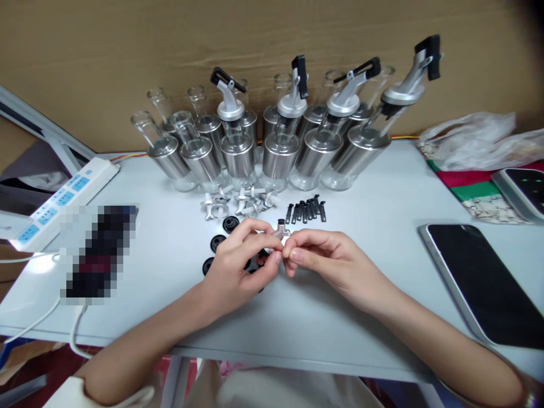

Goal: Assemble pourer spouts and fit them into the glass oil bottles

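Observation:
My left hand (244, 255) is closed around a small silver pourer spout (280, 231) with a black piece at its top; my fingers cover its lower part. Beside it, my right hand (325, 252) is pinched, its fingertips against those of the left. Whatever is between the right fingertips is too small or hidden to name. Round black stoppers (218, 243) lie by and partly under my left hand. Just beyond the hands are loose silver pourer spouts (241, 203) in a pile and a row of small black levers (306, 209).
Glass bottles with steel sleeves (280, 153) stand in rows at the back, several topped with silver pourers (343, 103). A power strip (63, 198) and a cabled phone (100, 249) lie left. On the right are a large phone (484, 283) and a plastic bag (476, 139).

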`<state>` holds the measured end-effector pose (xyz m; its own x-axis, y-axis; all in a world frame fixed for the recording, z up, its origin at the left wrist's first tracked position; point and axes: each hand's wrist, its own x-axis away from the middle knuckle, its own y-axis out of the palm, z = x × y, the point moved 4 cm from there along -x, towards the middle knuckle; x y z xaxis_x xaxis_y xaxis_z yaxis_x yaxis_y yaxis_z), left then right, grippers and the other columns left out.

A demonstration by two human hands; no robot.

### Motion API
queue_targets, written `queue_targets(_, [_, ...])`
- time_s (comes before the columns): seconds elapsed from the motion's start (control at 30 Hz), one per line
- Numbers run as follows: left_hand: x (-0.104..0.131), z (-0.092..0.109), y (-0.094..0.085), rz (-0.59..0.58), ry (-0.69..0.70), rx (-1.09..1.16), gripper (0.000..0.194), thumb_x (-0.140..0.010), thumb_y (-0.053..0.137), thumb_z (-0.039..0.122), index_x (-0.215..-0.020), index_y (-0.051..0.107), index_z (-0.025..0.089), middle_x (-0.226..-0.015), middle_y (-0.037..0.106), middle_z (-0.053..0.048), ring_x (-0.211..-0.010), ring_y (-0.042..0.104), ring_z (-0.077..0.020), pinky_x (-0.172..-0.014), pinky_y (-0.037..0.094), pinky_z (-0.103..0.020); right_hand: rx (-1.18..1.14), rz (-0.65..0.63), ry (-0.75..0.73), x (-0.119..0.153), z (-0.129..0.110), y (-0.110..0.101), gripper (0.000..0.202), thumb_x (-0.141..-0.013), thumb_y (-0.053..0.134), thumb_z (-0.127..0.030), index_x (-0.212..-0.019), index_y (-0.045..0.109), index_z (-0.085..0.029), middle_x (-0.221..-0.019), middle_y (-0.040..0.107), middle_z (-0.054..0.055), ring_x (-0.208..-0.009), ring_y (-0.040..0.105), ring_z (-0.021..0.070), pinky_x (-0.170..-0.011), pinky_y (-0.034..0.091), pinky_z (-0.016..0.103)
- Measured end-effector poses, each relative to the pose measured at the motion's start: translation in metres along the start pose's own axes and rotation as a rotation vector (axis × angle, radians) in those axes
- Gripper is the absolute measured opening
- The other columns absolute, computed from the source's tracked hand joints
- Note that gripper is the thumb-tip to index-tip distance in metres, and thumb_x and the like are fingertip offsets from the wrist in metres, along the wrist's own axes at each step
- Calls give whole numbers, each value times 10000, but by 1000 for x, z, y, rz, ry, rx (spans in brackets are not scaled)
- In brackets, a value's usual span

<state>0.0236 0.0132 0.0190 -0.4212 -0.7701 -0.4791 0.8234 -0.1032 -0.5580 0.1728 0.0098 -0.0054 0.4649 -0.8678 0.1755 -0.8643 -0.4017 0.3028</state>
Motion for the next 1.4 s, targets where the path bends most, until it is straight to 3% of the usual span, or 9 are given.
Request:
queue_targets(0.77, [-1,1,-1,-4,-13,14,109,-863,541,152,-853,650,160,-885,605,-77,-857,609,-159,-705,515,-259,69,46,-18,1,-5,-1,99,-824,656,-252,-766,700,-185,-674,664,2,-698,617,136,-753,490,274])
queue_targets(1.4, [-2,3,-3,12,33,-51,143,-863,539,143,-797,665,154,-839,610,-66,-778,616,-144,-603,496,-220,102,61,-20,2,-10,1,111,-802,674,-275,-762,683,-172,-644,637,5,-658,591,133,-726,492,283])
